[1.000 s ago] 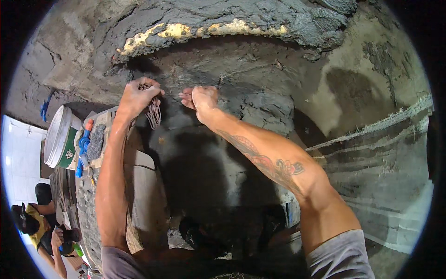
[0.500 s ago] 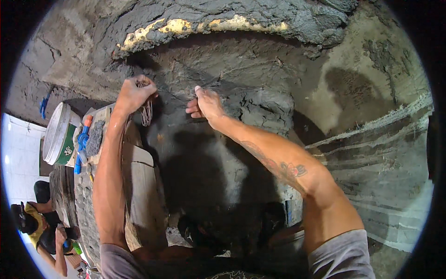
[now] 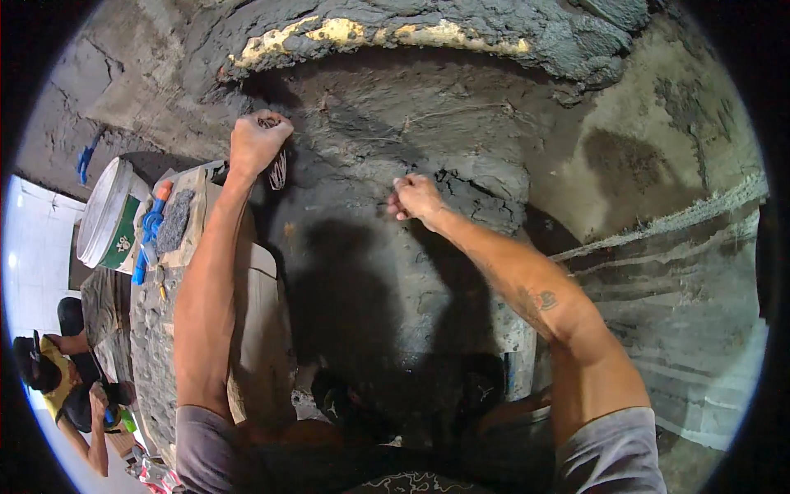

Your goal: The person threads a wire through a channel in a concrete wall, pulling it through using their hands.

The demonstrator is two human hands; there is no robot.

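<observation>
The person's left hand (image 3: 262,144) is closed around a looped bundle of thin, pale brown cord (image 3: 279,171), whose loops dangle just below the fist. To its right and a little lower, well apart from it, the right hand (image 3: 418,198) has its fingers curled in toward the thumb; whether a strand is pinched between them I cannot tell. The step in hand looks like handling the cord with the left hand as its store and the right working free of it. As I judge it, the next move calls for a firm left grip so the loops do not spill or tangle, and a fine pinch from the right hand, with any loose end held clear of the wet face. Just beyond both hands is a rough, dark grey cement face (image 3: 354,136), and farther above them a thick band of grey mortar (image 3: 568,41) with a ragged yellow strip (image 3: 341,33) along its underside. Left of the left hand, a white bucket with a green panel (image 3: 97,216) stands near a blue tool with an orange end (image 3: 152,221) and a fuzzy grey pad (image 3: 174,222). Far below and left, another person in a yellow top (image 3: 58,387) is cut by the dark fisheye rim. The left fist hides most of the bundle, any strand between the hands is too thin to make out, and deep shadow below them obscures the dark shoes (image 3: 339,402).
</observation>
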